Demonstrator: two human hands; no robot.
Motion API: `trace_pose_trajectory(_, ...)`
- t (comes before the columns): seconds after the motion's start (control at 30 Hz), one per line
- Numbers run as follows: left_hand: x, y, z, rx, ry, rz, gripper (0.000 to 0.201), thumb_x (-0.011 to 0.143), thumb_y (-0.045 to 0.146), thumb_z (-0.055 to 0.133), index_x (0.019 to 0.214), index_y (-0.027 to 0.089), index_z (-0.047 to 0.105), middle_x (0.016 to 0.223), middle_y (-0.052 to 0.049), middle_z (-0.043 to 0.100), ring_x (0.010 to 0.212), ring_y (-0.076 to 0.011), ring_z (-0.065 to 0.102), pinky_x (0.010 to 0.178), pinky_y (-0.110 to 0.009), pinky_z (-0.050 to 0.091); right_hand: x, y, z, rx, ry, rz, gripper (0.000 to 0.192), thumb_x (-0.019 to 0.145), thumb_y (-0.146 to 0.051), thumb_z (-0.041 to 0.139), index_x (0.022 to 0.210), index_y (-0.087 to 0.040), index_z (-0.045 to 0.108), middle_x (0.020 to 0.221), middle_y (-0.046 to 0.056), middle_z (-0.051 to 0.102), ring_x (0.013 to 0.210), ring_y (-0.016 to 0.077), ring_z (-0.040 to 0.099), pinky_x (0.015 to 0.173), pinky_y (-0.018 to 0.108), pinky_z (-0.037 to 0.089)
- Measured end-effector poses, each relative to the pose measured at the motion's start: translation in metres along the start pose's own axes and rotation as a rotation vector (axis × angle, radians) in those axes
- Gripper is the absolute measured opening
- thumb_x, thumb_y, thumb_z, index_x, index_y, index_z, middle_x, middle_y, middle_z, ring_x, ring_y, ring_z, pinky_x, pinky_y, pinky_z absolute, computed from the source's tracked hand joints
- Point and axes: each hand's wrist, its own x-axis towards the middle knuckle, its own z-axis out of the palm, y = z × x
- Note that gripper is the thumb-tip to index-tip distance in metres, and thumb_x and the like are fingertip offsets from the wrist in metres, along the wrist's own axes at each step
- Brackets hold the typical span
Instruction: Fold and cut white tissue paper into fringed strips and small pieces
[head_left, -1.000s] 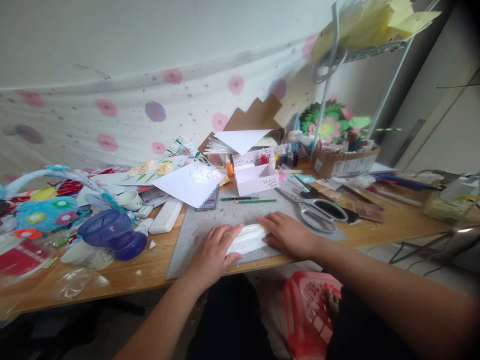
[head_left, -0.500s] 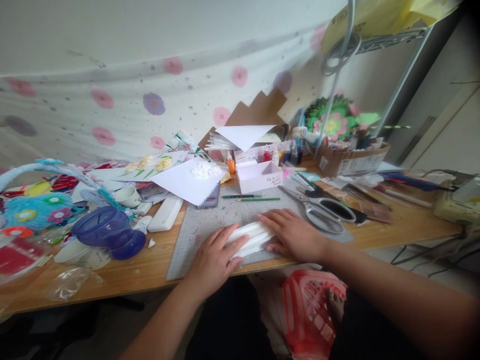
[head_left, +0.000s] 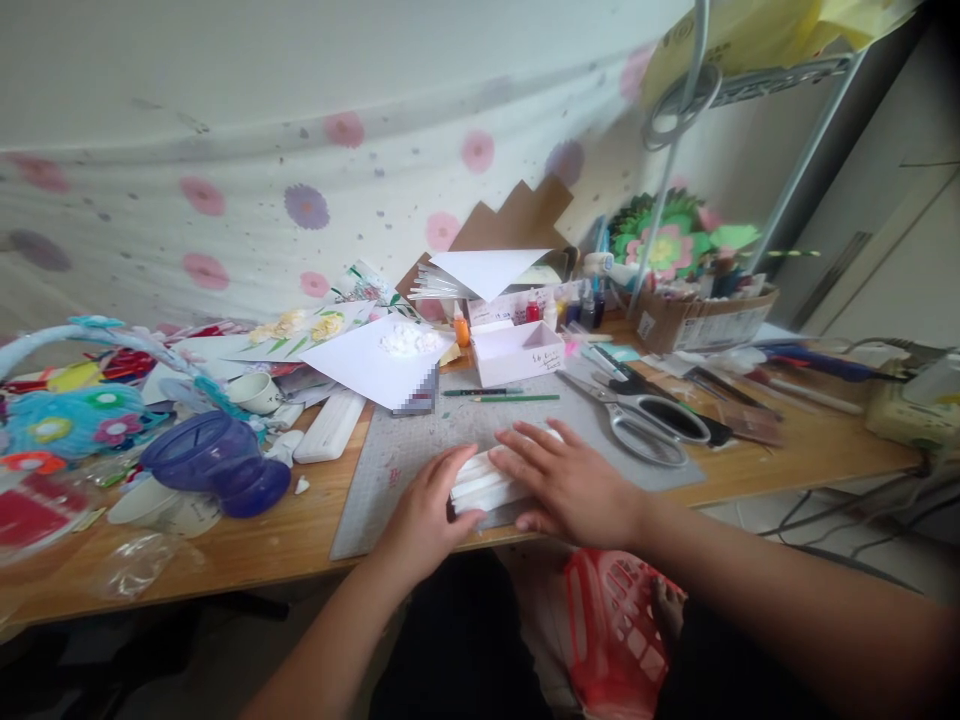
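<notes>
A white bundle of long folded layers [head_left: 478, 486], like tissue or thin paper, lies on the grey cutting mat [head_left: 386, 475] near the table's front edge. My left hand [head_left: 420, 515] grips its left end between thumb and fingers. Over its right part, my right hand [head_left: 574, 485] is curved, fingers across the top and thumb at the near side. The bundle's right end is largely hidden under that hand. Behind it lie a green pencil [head_left: 517, 398] and a dark one. Large scissors [head_left: 649, 430] rest to the right of my right hand.
At the left stand a blue translucent vase [head_left: 214, 465], a white cup [head_left: 253, 392] and a flowered basket [head_left: 82, 425]. Behind are a pale open box [head_left: 517, 355] and white paper [head_left: 375, 365]. To the right are a cardboard box [head_left: 705, 322] and a blue-handled tool [head_left: 825, 363].
My right hand has slid left along the bundle, its fingers now spread across the top. My left hand's fingers have drawn back to the left end, uncovering more white layers.
</notes>
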Motion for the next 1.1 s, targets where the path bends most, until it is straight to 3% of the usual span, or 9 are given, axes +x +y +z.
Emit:
trace_pose_trajectory(0.43, 0.003, 0.001, -0.001, -0.125, -0.001, -0.052, 0.062, 0.069, 0.018, 0.063, 0.127, 0.023, 0.041, 0.127, -0.006, 0.051, 0.116, -0.0213, 0.046, 0.098, -0.036, 0.036, 0.007, -0.016, 0.005, 0.043, 0.030, -0.006, 0.054, 0.084, -0.038, 0.051, 0.135, -0.028, 0.036, 0.146, 0.009, 0.027, 0.132, 0.0338, 0.021, 0.101, 0.061, 0.014)
trace_pose_trajectory(0.6, 0.004, -0.004, 0.003, -0.120, 0.016, -0.068, 0.056, 0.072, 0.018, 0.060, 0.125, 0.023, 0.044, 0.119, -0.007, 0.055, 0.108, -0.0211, 0.050, 0.093, -0.035, 0.039, 0.011, 0.005, 0.002, 0.074, 0.034, 0.110, 0.064, 0.082, -0.039, 0.055, 0.138, -0.021, 0.030, 0.141, 0.013, 0.036, 0.128, 0.0330, 0.027, 0.102, 0.057, 0.017)
trace_pose_trajectory(0.7, 0.006, -0.002, 0.002, -0.110, 0.007, -0.067, 0.047, 0.072, 0.016, 0.059, 0.118, 0.023, 0.051, 0.110, -0.005, 0.058, 0.101, -0.0200, 0.053, 0.087, -0.033, 0.041, 0.014, 0.026, -0.002, 0.158, -0.033, 0.139, 0.068, 0.075, -0.044, 0.062, 0.132, -0.015, 0.041, 0.124, 0.016, 0.053, 0.113, 0.0319, 0.045, 0.095, 0.048, 0.032)
trace_pose_trajectory(0.8, 0.009, 0.002, -0.001, -0.099, -0.017, -0.071, 0.028, 0.073, 0.015, 0.057, 0.100, 0.022, 0.059, 0.096, -0.003, 0.059, 0.090, -0.0179, 0.055, 0.078, -0.030, 0.043, 0.014, 0.042, -0.006, 0.226, -0.066, 0.126, 0.038, 0.075, -0.035, 0.064, 0.107, -0.015, 0.062, 0.097, 0.012, 0.063, 0.092, 0.0258, 0.054, 0.081, 0.037, 0.042)
trace_pose_trajectory(0.87, 0.009, 0.003, -0.005, -0.089, -0.015, -0.072, 0.017, 0.074, 0.015, 0.055, 0.090, 0.021, 0.059, 0.089, -0.001, 0.059, 0.083, -0.0162, 0.055, 0.072, -0.027, 0.042, 0.014, 0.047, -0.009, 0.246, -0.053, 0.129, 0.018, 0.077, -0.028, 0.063, 0.090, -0.016, 0.067, 0.086, 0.009, 0.063, 0.085, 0.0224, 0.055, 0.077, 0.032, 0.042)
trace_pose_trajectory(1.1, 0.016, 0.010, -0.019, 0.104, -0.130, -0.108, 0.019, 0.073, 0.020, 0.057, 0.091, 0.022, 0.060, 0.091, -0.003, 0.059, 0.085, -0.0194, 0.055, 0.074, -0.029, 0.041, 0.010, 0.043, -0.008, 0.340, 0.010, 0.180, 0.006, 0.072, -0.018, 0.064, 0.078, -0.015, 0.066, 0.081, 0.007, 0.062, 0.081, 0.0211, 0.056, 0.072, 0.030, 0.042)
